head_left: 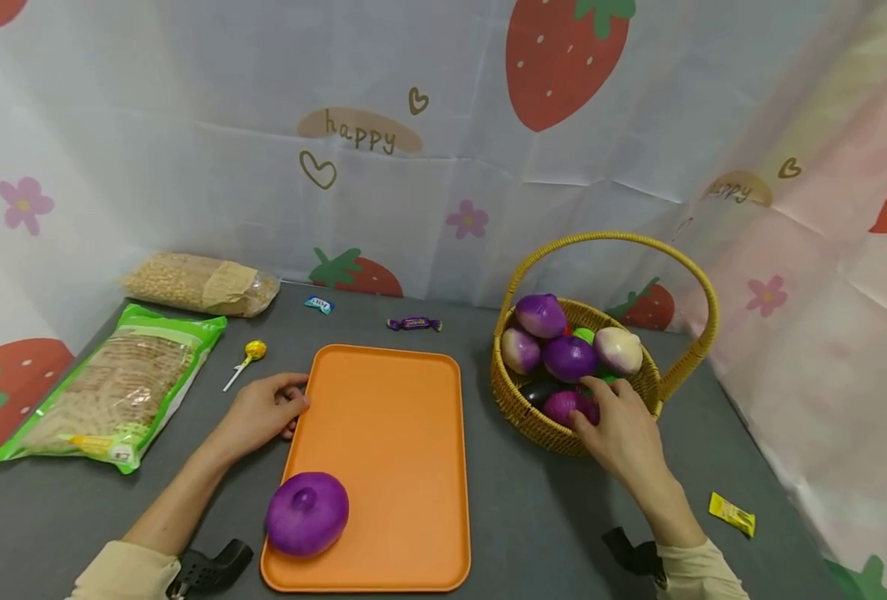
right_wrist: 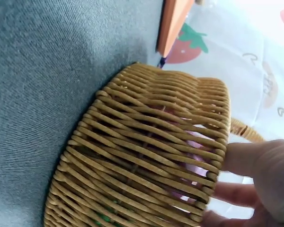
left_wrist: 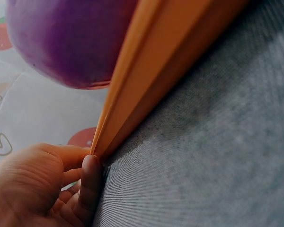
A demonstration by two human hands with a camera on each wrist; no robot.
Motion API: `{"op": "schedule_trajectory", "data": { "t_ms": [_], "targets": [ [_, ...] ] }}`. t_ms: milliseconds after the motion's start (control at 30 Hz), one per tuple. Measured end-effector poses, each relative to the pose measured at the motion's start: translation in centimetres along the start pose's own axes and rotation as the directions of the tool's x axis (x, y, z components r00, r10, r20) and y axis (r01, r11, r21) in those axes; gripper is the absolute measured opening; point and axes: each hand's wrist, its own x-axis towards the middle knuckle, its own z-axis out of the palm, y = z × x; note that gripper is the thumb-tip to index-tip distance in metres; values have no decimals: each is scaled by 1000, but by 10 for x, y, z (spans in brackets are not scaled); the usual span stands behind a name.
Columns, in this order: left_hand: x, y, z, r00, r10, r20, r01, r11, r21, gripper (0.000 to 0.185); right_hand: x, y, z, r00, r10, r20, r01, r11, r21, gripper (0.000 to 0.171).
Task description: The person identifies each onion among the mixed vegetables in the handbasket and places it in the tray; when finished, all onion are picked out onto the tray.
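Reads "happy" on the backdrop (head_left: 443, 175), on a centre beige patch (head_left: 359, 131) and a right beige patch (head_left: 757, 188); cut to "ppy" in left wrist view. Illegible on the purple candy wrapper (head_left: 414, 323).

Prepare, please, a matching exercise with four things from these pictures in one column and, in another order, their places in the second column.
Column one:
1. Left hand
2. Right hand
3. Lollipop
4. Large purple vegetable

Column two:
A. Between the green-edged bag and the orange tray
B. On the orange tray, toward its near left corner
C. At the purple onion in the basket
D. At the orange tray's left edge

Right pairs: 1-D, 2-C, 3-A, 4-B
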Motion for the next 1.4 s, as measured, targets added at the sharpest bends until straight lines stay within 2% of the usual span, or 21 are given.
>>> {"op": "schedule_trajectory", "data": {
  "t_ms": [100, 267, 400, 600, 767, 933, 1200, 1300, 1400],
  "targets": [
    [0, 1, 1, 1000, -2, -5, 2, 1000, 1, 46, 0, 1, 0, 1000, 9, 7, -8, 1000, -11, 50],
    [0, 1, 1, 1000, 0, -10, 0, 1000, 16, 46, 2, 1, -1, 995, 56, 81, -54, 998, -28, 51],
    [0, 2, 1, 1000, 0, -8, 0, 1000, 18, 46, 5, -1, -2, 987, 75, 144, -67, 996, -61, 49],
    [0, 0, 0, 1000, 1, -11, -1, 1000, 11, 46, 14, -8, -2, 969, 110, 222, -87, 990, -111, 55],
    [1, -3, 0, 1000, 4, 0, -4, 1000, -11, 46, 20, -9, -3, 960, 129, 249, -109, 990, -92, 49],
    [2, -3, 1, 1000, 5, 0, -5, 1000, -7, 46, 21, -8, 0, 959, 100, 265, -101, 995, -11, 49],
    [2, -2, 2, 1000, 3, 1, -3, 1000, -15, 45, 15, -3, 3, 974, 78, 212, -94, 993, 67, 51],
    [1, -1, 1, 1000, 6, -3, -6, 1000, -10, 45, 13, -6, -1, 983, 87, 159, -103, 990, 92, 57],
    [0, -1, 0, 1000, 6, -6, -6, 1000, -8, 45, 10, -11, -6, 995, 71, 71, -80, 988, 132, 63]
  ]
}}
